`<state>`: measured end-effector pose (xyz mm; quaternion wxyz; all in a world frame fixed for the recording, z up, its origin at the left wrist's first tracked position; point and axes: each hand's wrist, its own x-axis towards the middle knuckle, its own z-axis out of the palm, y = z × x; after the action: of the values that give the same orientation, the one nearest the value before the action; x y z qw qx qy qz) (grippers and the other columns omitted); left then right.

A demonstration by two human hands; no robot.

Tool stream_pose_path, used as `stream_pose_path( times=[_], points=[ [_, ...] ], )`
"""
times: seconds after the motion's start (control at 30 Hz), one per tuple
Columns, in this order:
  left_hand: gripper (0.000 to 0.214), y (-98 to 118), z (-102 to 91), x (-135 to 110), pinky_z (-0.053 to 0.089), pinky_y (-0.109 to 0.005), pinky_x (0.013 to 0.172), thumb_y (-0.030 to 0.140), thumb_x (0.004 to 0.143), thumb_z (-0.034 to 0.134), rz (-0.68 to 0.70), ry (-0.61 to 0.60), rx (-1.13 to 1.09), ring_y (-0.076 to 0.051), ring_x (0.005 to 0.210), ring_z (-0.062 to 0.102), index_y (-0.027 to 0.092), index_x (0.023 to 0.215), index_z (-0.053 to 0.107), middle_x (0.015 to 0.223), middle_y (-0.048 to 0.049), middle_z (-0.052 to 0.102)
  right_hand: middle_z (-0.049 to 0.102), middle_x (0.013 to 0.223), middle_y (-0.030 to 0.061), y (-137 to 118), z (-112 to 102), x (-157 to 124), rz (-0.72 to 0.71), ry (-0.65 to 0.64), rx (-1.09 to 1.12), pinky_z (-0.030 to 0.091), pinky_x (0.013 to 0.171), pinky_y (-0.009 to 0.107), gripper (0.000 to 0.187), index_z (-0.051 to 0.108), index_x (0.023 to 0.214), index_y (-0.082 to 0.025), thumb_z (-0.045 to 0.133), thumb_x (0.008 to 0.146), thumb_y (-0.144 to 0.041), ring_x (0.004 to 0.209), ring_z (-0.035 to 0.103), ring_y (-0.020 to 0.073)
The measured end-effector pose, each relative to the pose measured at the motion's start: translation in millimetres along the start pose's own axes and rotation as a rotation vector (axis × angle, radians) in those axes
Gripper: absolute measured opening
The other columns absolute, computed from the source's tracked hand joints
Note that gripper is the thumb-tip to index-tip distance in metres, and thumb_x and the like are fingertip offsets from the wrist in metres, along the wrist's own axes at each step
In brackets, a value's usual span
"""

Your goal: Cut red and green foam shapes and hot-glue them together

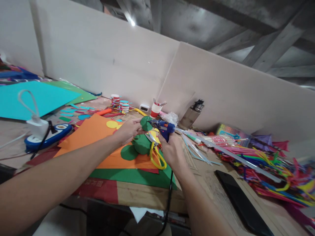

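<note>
holding green paper piece (145, 124) up to glue gun (162, 127) nozzle, just above the desk (201, 170).
pinching the piece in left hand (128, 130) fingers, closed on its near edge, likely to keep the far face bare for the tip. wrapping right hand (172, 152) fingers tight round the blue grip, nozzle pointing left and touching or all but touching the piece; cannot tell which. trailing the cord (169, 190) off the desk front, clear of the paper. leaving yellow-handled scissors (156, 156) flat on the orange sheet (93, 134) beside more green cut-outs (136, 148), within reach.
</note>
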<state>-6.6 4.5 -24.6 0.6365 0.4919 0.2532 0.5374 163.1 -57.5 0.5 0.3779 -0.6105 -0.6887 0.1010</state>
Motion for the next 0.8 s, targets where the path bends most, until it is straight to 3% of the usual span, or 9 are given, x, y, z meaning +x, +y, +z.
stream_pose_path(
  times=[0.2, 0.33, 0.43, 0.7, 0.8],
  points=[
    [0.024, 0.5, 3.2, -3.3, 0.053, -0.033, 0.080, 0.016, 0.066, 0.061, -0.030, -0.003, 0.010, -0.016, 0.075, 0.065, 0.018, 0.087, 0.071, 0.070, -0.0016, 0.066, 0.069, 0.087, 0.0114, -1.7, 0.7, -0.5, 0.011, 0.002, 0.017, 0.046, 0.070, 0.032, 0.023, 0.062, 0.092, -0.016, 0.049, 0.087, -0.035, 0.085, 0.064, 0.0268],
    [0.014, 0.5, 3.6, -2.9, 0.052, -0.032, 0.078, 0.013, 0.064, 0.060, -0.009, 0.017, 0.008, -0.012, 0.062, 0.057, 0.017, 0.075, 0.068, 0.056, 0.0035, 0.054, 0.070, 0.093, 0.0134, -1.7, 0.1, 0.7, 0.074, 0.031, -0.028, 0.046, 0.074, 0.035, 0.030, 0.062, 0.108, -0.013, 0.052, 0.085, -0.030, 0.086, 0.064, 0.0274],
    [0.015, 0.8, 1.0, -0.2, 0.052, -0.031, 0.078, 0.010, 0.063, 0.058, 0.037, 0.043, -0.010, -0.010, 0.055, 0.052, 0.017, 0.074, 0.066, 0.050, 0.0067, 0.044, 0.070, 0.093, 0.0133, -2.5, 0.1, 1.1, 0.059, 0.027, -0.041, 0.046, 0.076, 0.034, 0.030, 0.064, 0.108, -0.012, 0.054, 0.085, -0.029, 0.084, 0.064, 0.0264],
    [0.014, -0.1, -0.6, 0.6, 0.052, -0.031, 0.079, 0.011, 0.064, 0.057, 0.016, 0.028, 0.003, -0.010, 0.056, 0.053, 0.017, 0.074, 0.065, 0.053, 0.0054, 0.048, 0.071, 0.092, 0.0127, -4.4, -1.3, -0.1, 0.016, 0.041, -0.033, 0.047, 0.075, 0.032, 0.021, 0.063, 0.094, -0.015, 0.051, 0.086, -0.030, 0.085, 0.065, 0.0255],
    [0.020, 0.8, 0.4, 0.1, 0.052, -0.030, 0.079, 0.011, 0.063, 0.057, 0.018, 0.024, 0.007, -0.013, 0.068, 0.061, 0.017, 0.080, 0.067, 0.062, 0.0015, 0.059, 0.070, 0.089, 0.0118, -6.6, -1.5, -1.2, 0.000, 0.016, -0.030, 0.047, 0.074, 0.032, 0.019, 0.061, 0.086, -0.016, 0.051, 0.086, -0.032, 0.083, 0.064, 0.0250]
  ],
)
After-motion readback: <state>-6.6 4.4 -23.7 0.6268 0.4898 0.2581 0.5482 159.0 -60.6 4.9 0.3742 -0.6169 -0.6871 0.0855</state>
